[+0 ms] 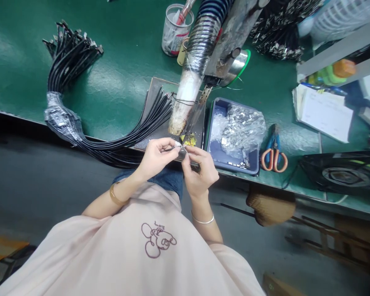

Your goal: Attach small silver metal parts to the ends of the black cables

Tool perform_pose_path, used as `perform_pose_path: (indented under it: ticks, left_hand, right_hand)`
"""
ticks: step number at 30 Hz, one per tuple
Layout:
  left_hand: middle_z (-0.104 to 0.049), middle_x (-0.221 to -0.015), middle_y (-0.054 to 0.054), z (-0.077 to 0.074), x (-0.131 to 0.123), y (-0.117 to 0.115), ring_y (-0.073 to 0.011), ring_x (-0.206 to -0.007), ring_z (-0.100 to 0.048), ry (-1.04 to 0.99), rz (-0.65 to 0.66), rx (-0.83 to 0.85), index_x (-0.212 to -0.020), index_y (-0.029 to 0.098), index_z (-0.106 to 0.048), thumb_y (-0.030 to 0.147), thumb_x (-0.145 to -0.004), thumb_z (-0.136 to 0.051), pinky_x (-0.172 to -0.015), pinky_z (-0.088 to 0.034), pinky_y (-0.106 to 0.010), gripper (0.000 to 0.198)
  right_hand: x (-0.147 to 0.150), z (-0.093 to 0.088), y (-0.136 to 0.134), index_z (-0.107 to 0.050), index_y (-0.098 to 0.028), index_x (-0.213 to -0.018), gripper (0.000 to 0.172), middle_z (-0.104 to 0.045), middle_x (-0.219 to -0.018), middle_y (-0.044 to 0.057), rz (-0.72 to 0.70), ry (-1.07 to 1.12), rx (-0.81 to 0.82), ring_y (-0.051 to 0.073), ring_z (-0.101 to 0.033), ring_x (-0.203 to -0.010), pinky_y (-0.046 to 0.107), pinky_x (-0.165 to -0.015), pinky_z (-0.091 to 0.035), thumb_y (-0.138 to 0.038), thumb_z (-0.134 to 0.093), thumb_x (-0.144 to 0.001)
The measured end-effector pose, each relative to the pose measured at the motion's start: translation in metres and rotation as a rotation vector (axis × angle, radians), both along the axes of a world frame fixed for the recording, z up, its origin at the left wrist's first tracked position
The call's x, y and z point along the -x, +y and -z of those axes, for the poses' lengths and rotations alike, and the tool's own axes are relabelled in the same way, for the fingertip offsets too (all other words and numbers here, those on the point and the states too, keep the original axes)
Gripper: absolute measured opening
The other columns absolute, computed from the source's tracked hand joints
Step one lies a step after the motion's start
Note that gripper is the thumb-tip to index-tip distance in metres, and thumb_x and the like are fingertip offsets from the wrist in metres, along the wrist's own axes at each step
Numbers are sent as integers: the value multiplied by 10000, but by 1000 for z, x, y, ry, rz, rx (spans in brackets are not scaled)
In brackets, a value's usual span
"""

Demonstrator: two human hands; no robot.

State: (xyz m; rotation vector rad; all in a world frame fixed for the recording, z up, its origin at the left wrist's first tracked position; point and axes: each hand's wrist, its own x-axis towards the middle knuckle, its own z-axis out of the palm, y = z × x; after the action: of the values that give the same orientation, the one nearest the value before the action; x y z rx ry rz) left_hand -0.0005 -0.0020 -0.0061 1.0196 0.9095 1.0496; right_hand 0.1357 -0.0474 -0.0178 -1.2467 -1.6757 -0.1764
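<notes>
My left hand (158, 158) is closed in a pinch near the table's front edge, with a thin dark cable end (172, 148) between thumb and forefinger. My right hand (201, 170) faces it, fingers pinched on something thin and silvery, too small to name. Their fingertips nearly meet around a tiny metal piece (181, 146), just below the tip of a mounted soldering iron (197, 110). Beside the iron ends a taped fume hose (185, 92). To the left, a bundle of black cables (126, 142) lies with its ends on a dark board (154, 92).
A blue tray (212, 135) with bagged metal connectors (243, 127) stands right of the board, then orange-handled cutters (274, 154). Farther right are a fan (342, 174) and papers (325, 115). A solder spool (239, 68) and a plastic cup (176, 35) stand behind.
</notes>
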Motion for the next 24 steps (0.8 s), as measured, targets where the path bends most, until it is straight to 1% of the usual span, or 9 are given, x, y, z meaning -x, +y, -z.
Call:
perform_pose_path:
  ticks: [11,19,24]
  left_hand:
    - [-546,-545,51,-3,-3,3,-54,-493,-446,38,-52,-28,-689,133,-669,257,-682,-780,-494,-417,-168,166]
    - [-591,-592,30,-5,-1,3,-65,-523,-490,79,-61,-69,-710,128,-696,263,-698,-775,-508,-437,-174,157]
    - [-632,-614,19,-4,1,4,-75,-545,-530,48,-32,-30,-716,130,-697,252,-692,-762,-544,-468,-187,140]
  right_hand:
    - [2,-2,6,-621,-226,-908,171,-776,-936,23,9,36,19,158,-765,-871,286,-785,-620,-65,-669,-878]
    - [4,-6,6,-636,-226,-904,190,-774,-948,28,2,57,20,159,-761,-868,282,-792,-626,-50,-686,-852]
    - [4,-6,4,-598,-224,-883,184,-773,-949,38,-19,59,19,157,-761,-876,273,-778,-635,-59,-674,-851]
